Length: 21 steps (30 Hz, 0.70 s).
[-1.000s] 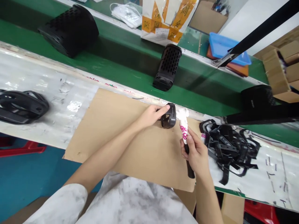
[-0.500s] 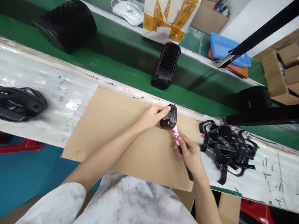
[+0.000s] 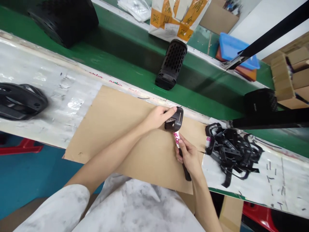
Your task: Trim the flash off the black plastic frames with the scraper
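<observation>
My left hand point(image 3: 157, 117) is closed around a small black plastic part point(image 3: 175, 119), holding it just above a brown cardboard sheet point(image 3: 120, 129) on the bench. My right hand point(image 3: 189, 155) grips a thin black-handled tool point(image 3: 183, 158) whose upper end is wrapped in white paper with pink print. The wrapped tip points up into the underside of the black part. Both hands are close together near the cardboard's far right corner.
A heap of black plastic frames point(image 3: 233, 151) lies right of the cardboard. A black curved piece point(image 3: 20, 100) rests at the far left. On the green conveyor point(image 3: 120, 66) sit black perforated housings point(image 3: 172, 64). Boxes, a blue tray point(image 3: 235, 50) and a taped bag stand beyond.
My right hand has brought the wrapped tool left, from beside the black part to under it, its tip now at the part. My left hand has tilted the part slightly.
</observation>
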### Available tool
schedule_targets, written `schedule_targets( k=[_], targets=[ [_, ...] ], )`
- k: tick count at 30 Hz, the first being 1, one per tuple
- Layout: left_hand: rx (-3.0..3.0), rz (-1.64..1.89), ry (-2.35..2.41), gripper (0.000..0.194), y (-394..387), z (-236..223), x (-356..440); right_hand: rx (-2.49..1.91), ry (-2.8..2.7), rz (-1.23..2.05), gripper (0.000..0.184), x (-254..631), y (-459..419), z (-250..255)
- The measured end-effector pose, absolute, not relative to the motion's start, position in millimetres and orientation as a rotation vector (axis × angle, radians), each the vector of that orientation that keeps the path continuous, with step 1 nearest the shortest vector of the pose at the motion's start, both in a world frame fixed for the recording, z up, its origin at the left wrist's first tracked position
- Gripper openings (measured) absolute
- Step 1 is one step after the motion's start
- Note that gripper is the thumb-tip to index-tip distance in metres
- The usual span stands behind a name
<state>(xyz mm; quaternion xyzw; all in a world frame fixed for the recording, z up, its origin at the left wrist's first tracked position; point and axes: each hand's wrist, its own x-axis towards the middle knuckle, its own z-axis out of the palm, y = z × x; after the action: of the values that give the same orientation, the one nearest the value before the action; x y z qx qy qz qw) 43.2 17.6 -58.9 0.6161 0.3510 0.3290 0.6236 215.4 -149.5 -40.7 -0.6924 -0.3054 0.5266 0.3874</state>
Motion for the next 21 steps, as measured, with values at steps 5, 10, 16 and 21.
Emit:
schedule_targets(
  k=[5, 10, 16, 21],
  targets=[
    [1.374, 0.759, 0.834, 0.062, 19, -60, 43, -1.76, -0.761, 1.37, 0.071, 221, -148, -41],
    [1.367, 0.774, 0.798, 0.06, 21, -59, 41, -1.75, -0.771, 1.514, 0.07, 226, -149, -41],
    [1.356, 0.786, 0.819, 0.061, 23, -60, 42, -1.725, -0.746, 1.476, 0.072, 227, -149, -43],
    [1.377, 0.776, 0.821, 0.061, 24, -61, 42, -1.75, -0.708, 1.486, 0.075, 227, -151, -43]
  ],
)
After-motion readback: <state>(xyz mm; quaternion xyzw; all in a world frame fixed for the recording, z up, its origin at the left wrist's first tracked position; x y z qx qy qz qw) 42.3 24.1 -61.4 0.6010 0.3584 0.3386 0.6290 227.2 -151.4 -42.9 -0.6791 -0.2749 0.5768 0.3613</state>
